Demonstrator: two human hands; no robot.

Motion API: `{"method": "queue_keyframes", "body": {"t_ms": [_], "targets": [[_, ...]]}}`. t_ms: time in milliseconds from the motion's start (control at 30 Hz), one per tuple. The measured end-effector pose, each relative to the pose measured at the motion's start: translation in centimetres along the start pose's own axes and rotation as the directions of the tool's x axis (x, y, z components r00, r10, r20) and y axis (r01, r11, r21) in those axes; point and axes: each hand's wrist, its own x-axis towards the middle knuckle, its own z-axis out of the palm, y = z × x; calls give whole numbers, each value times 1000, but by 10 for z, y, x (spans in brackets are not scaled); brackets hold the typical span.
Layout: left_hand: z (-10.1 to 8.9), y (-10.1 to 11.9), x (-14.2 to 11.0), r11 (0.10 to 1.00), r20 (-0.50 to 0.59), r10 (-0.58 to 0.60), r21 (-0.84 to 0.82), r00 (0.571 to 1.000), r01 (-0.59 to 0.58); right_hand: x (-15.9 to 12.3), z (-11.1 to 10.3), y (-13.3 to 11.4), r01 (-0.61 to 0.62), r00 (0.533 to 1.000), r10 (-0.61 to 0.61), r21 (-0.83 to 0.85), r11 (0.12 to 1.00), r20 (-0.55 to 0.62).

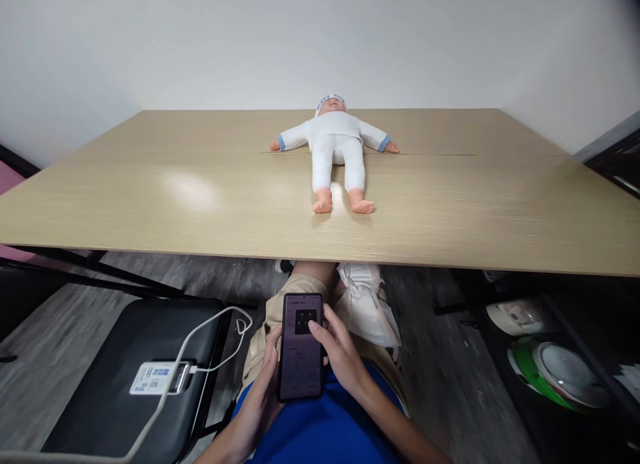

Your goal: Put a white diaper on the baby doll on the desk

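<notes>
A black smartphone (pixel 301 367) with a dimmed screen and a small dark pop-up stands upright above my lap. My left hand (pixel 267 374) grips its left side, partly hidden behind it. With the thumb on the screen near the pop-up, my right hand (pixel 343 351) holds the right edge. A white diaper (pixel 365 304) lies over my right thigh, just beyond that hand. On the table, a baby doll (pixel 337 137) in a white suit with blue cuffs and a printed cap lies on its back, arms spread, feet toward me. Neither hand touches the doll.
The wooden table (pixel 200 217) spans the view, its front edge above my knees. On my left, a black chair (pixel 100 384) carries a power bank (pixel 180 377) with a white cable (pixel 173 364). Lower right, a dark shelf holds a green-rimmed round container (pixel 530 374).
</notes>
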Motion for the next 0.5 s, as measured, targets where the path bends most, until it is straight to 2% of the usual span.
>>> {"method": "queue_keyframes", "body": {"t_ms": [100,267,500], "targets": [[2,1,1,999,32,-8,-46,999,10,-7,0,-8,-22,999,20,59,998,37],[1,0,7,993,104,1,-121,995,12,-18,-1,-12,-6,997,2,51,999,78],[0,-3,8,992,224,-5,-122,975,33,-26,-1,-19,17,999,-18,13,1000,29]]}}
